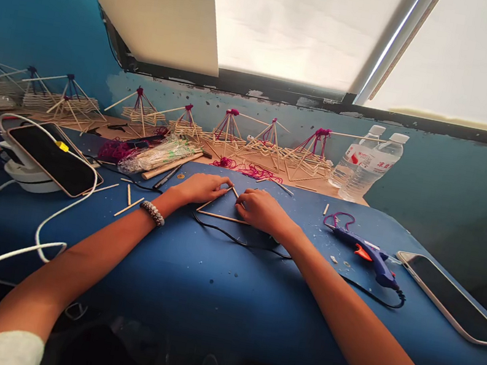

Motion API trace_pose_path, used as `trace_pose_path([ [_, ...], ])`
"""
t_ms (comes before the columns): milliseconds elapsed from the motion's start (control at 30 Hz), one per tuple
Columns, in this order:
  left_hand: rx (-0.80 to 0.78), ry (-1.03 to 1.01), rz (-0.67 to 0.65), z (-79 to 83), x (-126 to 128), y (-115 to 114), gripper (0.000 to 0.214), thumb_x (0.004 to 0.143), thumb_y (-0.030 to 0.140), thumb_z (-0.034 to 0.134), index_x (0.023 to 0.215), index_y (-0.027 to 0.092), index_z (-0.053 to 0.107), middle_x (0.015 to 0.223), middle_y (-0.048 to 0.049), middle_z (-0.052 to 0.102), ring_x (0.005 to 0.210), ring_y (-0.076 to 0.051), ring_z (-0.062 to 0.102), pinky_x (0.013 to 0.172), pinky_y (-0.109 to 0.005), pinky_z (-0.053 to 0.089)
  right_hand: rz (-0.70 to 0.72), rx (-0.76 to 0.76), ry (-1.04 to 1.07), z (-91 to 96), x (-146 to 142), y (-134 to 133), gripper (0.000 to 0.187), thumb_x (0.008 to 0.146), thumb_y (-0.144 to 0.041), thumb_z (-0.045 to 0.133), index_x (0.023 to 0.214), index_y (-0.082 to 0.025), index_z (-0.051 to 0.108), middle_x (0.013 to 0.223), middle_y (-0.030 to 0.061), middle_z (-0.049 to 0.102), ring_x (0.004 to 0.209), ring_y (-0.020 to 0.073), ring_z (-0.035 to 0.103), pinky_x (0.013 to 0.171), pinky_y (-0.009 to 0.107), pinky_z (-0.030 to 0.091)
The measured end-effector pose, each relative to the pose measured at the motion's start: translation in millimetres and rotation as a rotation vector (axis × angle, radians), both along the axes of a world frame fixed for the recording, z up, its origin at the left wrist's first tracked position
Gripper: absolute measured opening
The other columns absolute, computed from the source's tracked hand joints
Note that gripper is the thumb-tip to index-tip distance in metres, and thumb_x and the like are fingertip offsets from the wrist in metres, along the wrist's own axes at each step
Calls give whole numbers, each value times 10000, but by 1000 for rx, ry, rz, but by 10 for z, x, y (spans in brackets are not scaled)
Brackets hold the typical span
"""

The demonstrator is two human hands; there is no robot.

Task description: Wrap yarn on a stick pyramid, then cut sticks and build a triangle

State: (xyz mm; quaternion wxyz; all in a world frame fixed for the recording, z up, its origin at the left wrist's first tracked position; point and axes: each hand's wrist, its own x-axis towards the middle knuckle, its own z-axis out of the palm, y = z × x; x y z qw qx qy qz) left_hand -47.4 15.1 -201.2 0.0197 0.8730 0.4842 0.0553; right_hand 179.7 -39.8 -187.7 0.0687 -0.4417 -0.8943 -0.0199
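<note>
Several thin wooden sticks (222, 217) lie on the blue table, forming a triangle-like outline between my hands. My left hand (205, 190) comes in from the left, its fingertips closed on the stick ends at the far corner. Across from it, my right hand (265, 212) is curled, with thumb and fingers pinching a stick that slants up to the same corner. My right fingers hide part of that stick and the right end of the near one. A black cable runs just in front of the outline.
A blue glue gun (369, 253) lies right, beside a phone (457, 299). Two water bottles (374, 167) stand behind. Stick-and-yarn models (228, 130) line the wall. A bag of sticks (162, 153), a marker (167, 176), another phone (54, 157) and white cables occupy the left.
</note>
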Motion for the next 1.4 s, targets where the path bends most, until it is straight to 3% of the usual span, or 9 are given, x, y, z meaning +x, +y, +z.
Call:
trace_pose_path([
  [267, -8, 2, 8, 14, 9, -12, 466, 1046, 489, 406, 1433, 315, 599, 1233, -60, 760, 1088, -274, 718, 831, -306, 500, 21, 10, 10, -27, 11, 13, 314, 1025, -255, 517, 1143, -183, 798, 1114, 104, 757, 1031, 235, 701, 872, 302, 407],
  [533, -1, 26, 35, 51, 33, -59, 483, 1046, 494, 428, 1455, 305, 601, 990, -53, 803, 980, -277, 745, 763, -296, 477, 26, -5, 6, -5, 7, 8, 307, 1031, -255, 519, 1141, -180, 796, 1115, 104, 754, 1030, 230, 698, 873, 293, 407],
  [1000, 38, 14, 63, 71, 72, -98, 450, 1035, 484, 468, 1402, 305, 656, 1023, -40, 804, 986, -270, 744, 748, -296, 475, 27, 6, -33, 21, 6, -23, 338, 1059, -206, 440, 1087, -150, 772, 1122, 123, 746, 1034, 232, 697, 870, 297, 406],
  [1400, 40, -2, 28, 22, 41, -44, 449, 1035, 483, 461, 1412, 315, 637, 1027, -28, 799, 944, -257, 733, 732, -292, 455, 15, -94, 25, 57, 39, 29, 366, 1018, -140, 455, 1194, -138, 777, 1225, 148, 743, 1122, 242, 686, 915, 263, 429],
])
